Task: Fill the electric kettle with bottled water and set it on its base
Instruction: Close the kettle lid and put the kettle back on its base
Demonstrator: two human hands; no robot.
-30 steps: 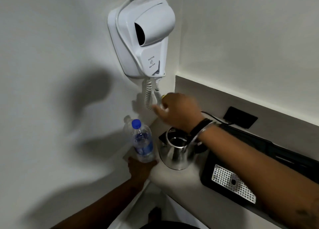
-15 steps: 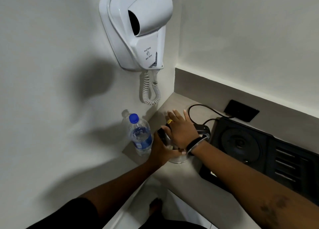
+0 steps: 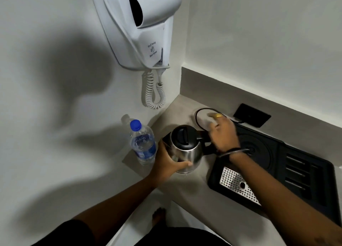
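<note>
A steel electric kettle (image 3: pixel 187 153) with a closed black lid stands on the grey counter (image 3: pixel 185 106). My left hand (image 3: pixel 166 164) is wrapped around its body from the near left side. My right hand (image 3: pixel 223 134) hovers blurred over the kettle's black handle, fingers spread, with a gold ring and a wrist bangle. A clear water bottle (image 3: pixel 143 144) with a blue cap stands upright just left of the kettle, against the wall. The round black kettle base (image 3: pixel 259 153) sits in a black tray to the right, partly hidden by my right wrist.
The black tray (image 3: pixel 305 171) has a perforated metal drip plate (image 3: pixel 235 182) and slotted compartments. A black cord (image 3: pixel 199 114) loops to a wall socket (image 3: pixel 251 115). A white wall-hung hair dryer (image 3: pixel 144 27) with a coiled cord hangs above the corner. The counter edge is near my body.
The kettle's lid went from open to closed under my right hand, which then slid right off it. My left hand left the bottle and took hold of the kettle's body.
</note>
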